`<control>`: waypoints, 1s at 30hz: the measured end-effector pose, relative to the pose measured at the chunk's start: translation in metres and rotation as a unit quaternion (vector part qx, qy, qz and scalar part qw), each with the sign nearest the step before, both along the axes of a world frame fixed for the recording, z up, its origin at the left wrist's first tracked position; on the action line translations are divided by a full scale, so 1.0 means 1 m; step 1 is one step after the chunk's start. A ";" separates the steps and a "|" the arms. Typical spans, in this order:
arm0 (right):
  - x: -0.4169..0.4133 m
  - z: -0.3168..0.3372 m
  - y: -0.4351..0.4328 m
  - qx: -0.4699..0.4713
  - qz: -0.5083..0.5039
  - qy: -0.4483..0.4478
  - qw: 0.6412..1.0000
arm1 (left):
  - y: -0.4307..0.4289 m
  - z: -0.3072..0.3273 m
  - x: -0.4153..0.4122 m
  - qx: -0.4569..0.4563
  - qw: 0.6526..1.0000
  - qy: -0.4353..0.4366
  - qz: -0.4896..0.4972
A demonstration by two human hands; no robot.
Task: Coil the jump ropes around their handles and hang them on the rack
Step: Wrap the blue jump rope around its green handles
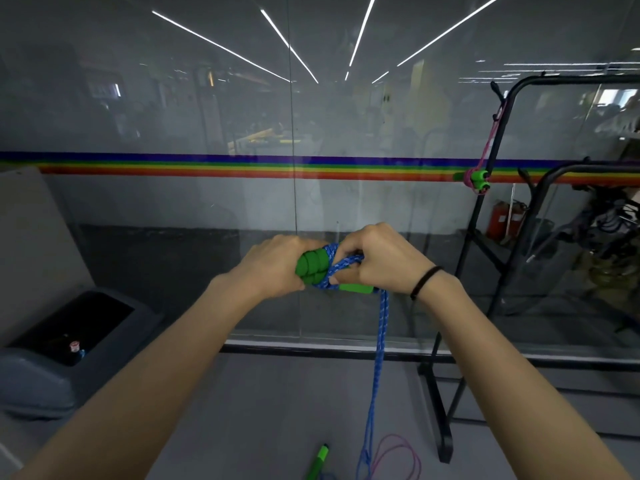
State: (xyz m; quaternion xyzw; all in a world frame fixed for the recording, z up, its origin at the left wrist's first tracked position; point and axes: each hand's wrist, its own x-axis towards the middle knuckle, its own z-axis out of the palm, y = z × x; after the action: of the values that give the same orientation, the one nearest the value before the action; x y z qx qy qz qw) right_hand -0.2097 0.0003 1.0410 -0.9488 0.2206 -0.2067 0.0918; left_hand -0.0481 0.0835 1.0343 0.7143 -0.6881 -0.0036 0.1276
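Both forearms are bare, extended forward and converging ahead of the body. The left hand (277,268) is held back uppermost, wrist straight, fingers curled round the green handles (311,268). The right hand (381,261) is also back uppermost, fingers curled down, gripping the blue rope (346,263) just beside the left hand's fingers. The two hands are close together, knuckles nearly level. A black band (425,281) circles the right wrist.

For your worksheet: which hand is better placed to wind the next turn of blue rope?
Probably the right hand: it pinches the blue rope at the coil, slack hanging just below it. The left hand grips the green handles.
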 end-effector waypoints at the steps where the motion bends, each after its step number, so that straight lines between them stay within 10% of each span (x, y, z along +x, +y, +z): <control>1: -0.001 0.003 0.001 -0.007 0.003 0.000 1.000 | 0.000 0.003 -0.001 0.016 1.000 -0.006 -0.008; 14: -0.025 0.011 -0.023 0.388 0.145 -0.061 0.908 | 0.001 0.015 -0.014 0.104 0.969 0.121 -0.189; 24: -0.046 0.020 -0.042 0.379 0.118 0.013 0.918 | -0.001 0.023 -0.001 0.099 0.985 0.046 -0.134; 30: -0.034 0.009 -0.040 0.413 0.145 -0.076 0.896 | 0.008 0.027 -0.001 0.131 0.955 0.189 -0.186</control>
State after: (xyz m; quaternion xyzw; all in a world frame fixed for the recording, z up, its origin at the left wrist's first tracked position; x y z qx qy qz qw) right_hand -0.2435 -0.0395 1.0500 -0.8283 0.1384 -0.1524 0.5211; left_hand -0.0496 0.0916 1.0610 0.5701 -0.7658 -0.2524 0.1578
